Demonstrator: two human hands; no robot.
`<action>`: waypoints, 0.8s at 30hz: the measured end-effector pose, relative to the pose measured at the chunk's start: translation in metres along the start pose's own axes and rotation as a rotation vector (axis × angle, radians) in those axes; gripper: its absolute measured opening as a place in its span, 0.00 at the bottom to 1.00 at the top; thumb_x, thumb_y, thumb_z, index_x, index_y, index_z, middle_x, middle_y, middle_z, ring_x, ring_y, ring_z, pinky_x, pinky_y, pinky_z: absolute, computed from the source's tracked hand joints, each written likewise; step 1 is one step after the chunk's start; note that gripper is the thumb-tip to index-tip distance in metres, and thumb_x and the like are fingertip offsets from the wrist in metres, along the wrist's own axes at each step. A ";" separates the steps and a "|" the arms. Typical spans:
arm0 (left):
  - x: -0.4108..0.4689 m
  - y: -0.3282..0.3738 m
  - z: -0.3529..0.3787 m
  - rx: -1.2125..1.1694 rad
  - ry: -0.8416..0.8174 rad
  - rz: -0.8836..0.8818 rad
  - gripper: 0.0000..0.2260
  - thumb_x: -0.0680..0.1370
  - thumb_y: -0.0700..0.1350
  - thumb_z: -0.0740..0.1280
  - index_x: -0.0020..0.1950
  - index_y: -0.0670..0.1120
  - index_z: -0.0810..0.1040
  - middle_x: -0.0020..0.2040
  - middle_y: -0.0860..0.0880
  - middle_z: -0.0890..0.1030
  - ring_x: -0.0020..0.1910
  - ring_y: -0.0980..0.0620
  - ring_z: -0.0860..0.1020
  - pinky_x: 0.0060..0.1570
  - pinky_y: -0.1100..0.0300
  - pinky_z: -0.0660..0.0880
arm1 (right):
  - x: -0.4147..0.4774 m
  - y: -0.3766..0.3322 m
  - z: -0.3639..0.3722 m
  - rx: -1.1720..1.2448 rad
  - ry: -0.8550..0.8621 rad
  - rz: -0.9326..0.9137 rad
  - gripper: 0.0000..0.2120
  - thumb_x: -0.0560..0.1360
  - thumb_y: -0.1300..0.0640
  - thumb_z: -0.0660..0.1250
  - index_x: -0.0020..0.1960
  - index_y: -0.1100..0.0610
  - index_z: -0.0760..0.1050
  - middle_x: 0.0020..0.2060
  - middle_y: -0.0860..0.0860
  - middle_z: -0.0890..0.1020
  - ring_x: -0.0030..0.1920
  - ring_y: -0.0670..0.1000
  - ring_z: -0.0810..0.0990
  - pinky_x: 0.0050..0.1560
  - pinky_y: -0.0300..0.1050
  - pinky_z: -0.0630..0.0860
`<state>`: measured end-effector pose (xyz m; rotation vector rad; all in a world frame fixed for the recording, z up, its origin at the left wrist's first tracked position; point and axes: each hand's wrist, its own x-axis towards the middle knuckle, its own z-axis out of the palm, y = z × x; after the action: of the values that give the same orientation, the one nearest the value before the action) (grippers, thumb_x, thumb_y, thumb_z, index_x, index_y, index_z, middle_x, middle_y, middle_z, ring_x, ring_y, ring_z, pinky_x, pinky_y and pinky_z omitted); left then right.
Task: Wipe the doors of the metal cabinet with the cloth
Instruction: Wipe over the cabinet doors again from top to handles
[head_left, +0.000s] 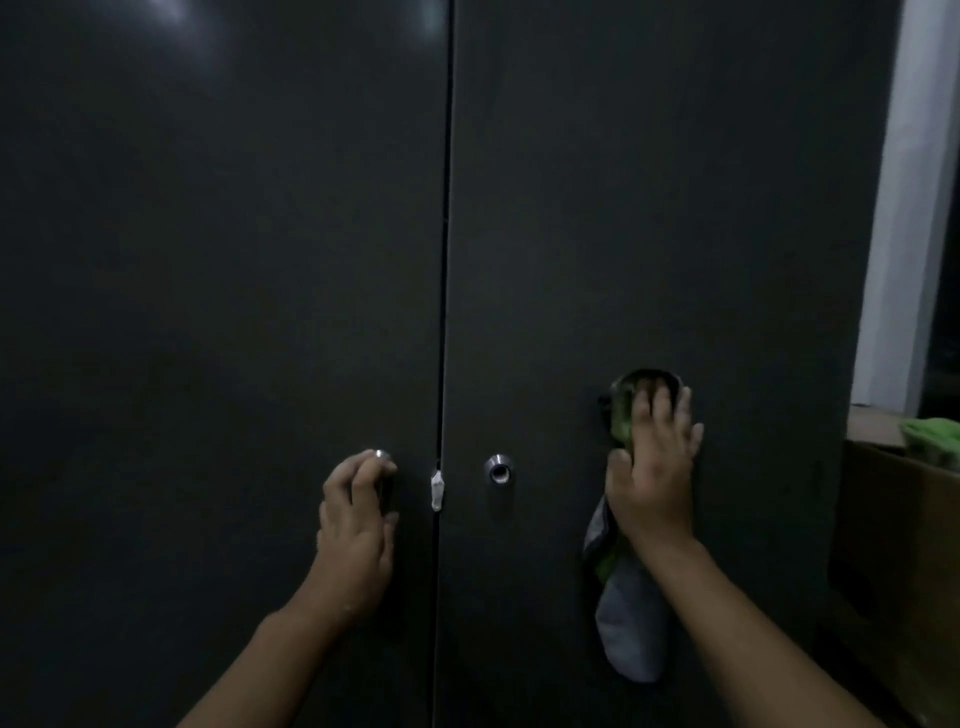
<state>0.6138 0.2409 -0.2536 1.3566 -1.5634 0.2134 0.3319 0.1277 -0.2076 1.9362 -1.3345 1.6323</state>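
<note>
The cloth is pressed midway across the right door by the spread right grip, the left knob is held by the curled left grip, and wider rubs seem needed next.

Left knob mostly hidden (cloth partly).

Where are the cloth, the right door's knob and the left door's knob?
cloth (631, 636): head view, on its grey hanging lower end.
right knob (498, 468): head view, on its round metal face.
left knob (383, 453): head view, on the silver tip showing past the fingers of the left hand (358, 525).
</note>
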 end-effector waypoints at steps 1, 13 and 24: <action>0.000 0.000 0.001 -0.011 0.010 0.014 0.31 0.75 0.35 0.67 0.66 0.63 0.58 0.68 0.55 0.57 0.64 0.59 0.60 0.68 0.50 0.62 | 0.015 -0.014 -0.003 0.015 0.014 -0.006 0.37 0.70 0.49 0.51 0.78 0.62 0.60 0.78 0.61 0.60 0.80 0.60 0.47 0.78 0.63 0.42; 0.020 -0.009 -0.060 0.203 -0.160 0.100 0.16 0.81 0.56 0.60 0.65 0.71 0.61 0.62 0.74 0.59 0.58 0.65 0.58 0.62 0.62 0.64 | 0.096 -0.153 0.017 -0.082 -0.055 -0.436 0.30 0.77 0.48 0.52 0.76 0.58 0.66 0.76 0.55 0.67 0.79 0.58 0.54 0.76 0.66 0.50; 0.007 -0.016 -0.121 -0.029 0.020 -0.119 0.21 0.79 0.48 0.67 0.65 0.65 0.62 0.62 0.68 0.63 0.61 0.63 0.59 0.59 0.65 0.61 | 0.042 -0.249 0.054 -0.083 -0.579 -0.695 0.32 0.80 0.60 0.53 0.82 0.53 0.46 0.81 0.48 0.43 0.74 0.47 0.26 0.72 0.54 0.24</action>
<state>0.6955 0.3131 -0.1984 1.4159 -1.4581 0.1308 0.5567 0.2036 -0.1048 2.5251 -0.6992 0.7078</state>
